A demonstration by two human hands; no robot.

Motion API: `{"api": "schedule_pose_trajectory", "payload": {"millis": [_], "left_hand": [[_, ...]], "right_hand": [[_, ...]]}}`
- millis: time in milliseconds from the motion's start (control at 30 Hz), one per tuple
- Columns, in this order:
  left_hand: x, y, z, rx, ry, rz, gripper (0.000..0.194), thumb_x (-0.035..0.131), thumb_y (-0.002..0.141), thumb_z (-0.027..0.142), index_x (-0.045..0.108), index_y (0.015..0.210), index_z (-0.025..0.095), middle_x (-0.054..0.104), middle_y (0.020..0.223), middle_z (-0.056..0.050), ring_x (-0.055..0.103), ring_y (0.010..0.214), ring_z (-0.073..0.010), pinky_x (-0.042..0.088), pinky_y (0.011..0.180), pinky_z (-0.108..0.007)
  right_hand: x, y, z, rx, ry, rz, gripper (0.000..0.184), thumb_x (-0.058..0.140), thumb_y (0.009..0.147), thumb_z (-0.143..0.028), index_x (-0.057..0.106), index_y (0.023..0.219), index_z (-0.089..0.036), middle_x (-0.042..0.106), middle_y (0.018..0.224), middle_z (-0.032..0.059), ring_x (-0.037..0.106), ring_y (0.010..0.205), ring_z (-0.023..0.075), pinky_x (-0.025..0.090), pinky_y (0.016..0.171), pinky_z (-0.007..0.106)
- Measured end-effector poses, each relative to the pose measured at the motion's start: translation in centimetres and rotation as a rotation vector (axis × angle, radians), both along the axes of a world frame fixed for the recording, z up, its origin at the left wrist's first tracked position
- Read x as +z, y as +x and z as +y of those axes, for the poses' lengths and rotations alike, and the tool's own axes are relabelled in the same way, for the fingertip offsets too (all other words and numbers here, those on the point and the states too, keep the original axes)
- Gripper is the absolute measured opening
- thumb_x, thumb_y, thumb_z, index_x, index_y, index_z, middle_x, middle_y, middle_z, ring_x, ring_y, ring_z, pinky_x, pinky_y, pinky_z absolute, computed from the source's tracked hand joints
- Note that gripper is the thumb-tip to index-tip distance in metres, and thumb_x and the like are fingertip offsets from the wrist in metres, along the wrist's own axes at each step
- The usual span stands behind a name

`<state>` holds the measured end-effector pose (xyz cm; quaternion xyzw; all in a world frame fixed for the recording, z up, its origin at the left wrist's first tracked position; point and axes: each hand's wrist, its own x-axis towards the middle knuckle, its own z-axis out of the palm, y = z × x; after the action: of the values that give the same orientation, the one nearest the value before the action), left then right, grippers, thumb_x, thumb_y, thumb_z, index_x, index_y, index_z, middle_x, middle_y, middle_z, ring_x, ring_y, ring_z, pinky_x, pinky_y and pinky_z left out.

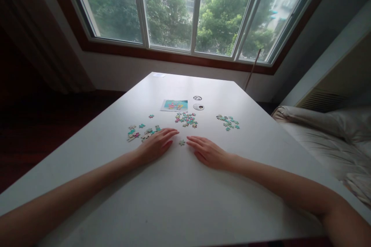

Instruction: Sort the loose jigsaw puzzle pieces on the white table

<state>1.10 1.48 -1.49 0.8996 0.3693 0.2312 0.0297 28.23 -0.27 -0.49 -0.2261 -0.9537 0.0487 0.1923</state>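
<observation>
My left hand (157, 144) lies flat and open on the white table (179, 197), fingers stretched toward the middle. My right hand (207, 151) also rests flat and open, fingers pointing left. Between the two sets of fingertips lies a single puzzle piece (181, 142), touched by neither hand. Just beyond my left hand is a scatter of loose puzzle pieces (142, 131). A second heap of pieces (186, 119) sits further out in the middle, and a third group (228, 122) lies to the right. A small picture card (174, 105) lies behind the middle heap.
Two small round objects (198, 102) sit next to the card. A large window (185, 11) runs behind the table. A bed with pale bedding (327, 135) stands to the right. Dark floor lies to the left.
</observation>
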Motion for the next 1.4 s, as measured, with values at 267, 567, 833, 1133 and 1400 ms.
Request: {"api": "schedule_pose_trajectory", "payload": {"millis": [267,567,833,1133,1400], "left_hand": [[-0.2,0.2,0.2,0.010,0.042,0.003,0.036,0.040,0.090,0.015,0.052,0.123,0.017,0.058,0.124,-0.011,0.054,0.116,-0.0201,0.047,0.099,-0.036],[-0.3,0.2,0.4,0.018,0.054,0.010,0.033,0.043,0.089,0.016,0.056,0.119,0.017,0.059,0.122,-0.011,0.057,0.111,-0.0200,0.049,0.097,-0.035],[-0.4,0.3,0.5,0.066,0.102,-0.014,0.033,0.045,0.088,0.017,0.058,0.119,0.017,0.060,0.122,-0.011,0.056,0.114,-0.0215,0.048,0.100,-0.039],[0.5,0.4,-0.7,0.025,0.068,0.026,0.046,0.034,0.081,-0.002,0.063,0.108,0.021,0.066,0.113,-0.006,0.064,0.099,-0.0157,0.055,0.085,-0.030],[0.3,0.4,-0.6,0.206,0.075,0.008,0.032,0.044,0.085,0.008,0.061,0.110,0.018,0.063,0.116,-0.009,0.058,0.109,-0.0233,0.050,0.094,-0.041]], "right_hand": [[-0.1,-1.8,1.1,0.070,-0.002,0.042,0.034,0.042,0.093,-0.016,0.051,0.126,-0.014,0.055,0.132,0.0143,0.045,0.128,0.0226,0.042,0.106,0.043],[-0.9,4.6,1.3,-0.113,0.079,-0.016,0.033,0.042,0.093,-0.019,0.053,0.125,-0.019,0.059,0.128,0.0114,0.050,0.123,0.0228,0.047,0.101,0.044],[-2.1,7.5,2.5,-0.459,0.241,0.030,0.037,0.046,0.090,-0.022,0.053,0.126,-0.014,0.050,0.136,0.0175,0.046,0.127,0.0308,0.043,0.103,0.054],[-1.2,7.0,2.3,-0.233,0.024,0.140,0.030,0.040,0.095,-0.019,0.059,0.118,-0.022,0.063,0.119,0.0101,0.057,0.114,0.0228,0.050,0.099,0.046],[-1.5,7.2,2.3,-0.238,-0.008,0.126,0.032,0.041,0.094,-0.017,0.057,0.121,-0.022,0.062,0.122,0.0099,0.055,0.118,0.0233,0.047,0.101,0.047]]}}
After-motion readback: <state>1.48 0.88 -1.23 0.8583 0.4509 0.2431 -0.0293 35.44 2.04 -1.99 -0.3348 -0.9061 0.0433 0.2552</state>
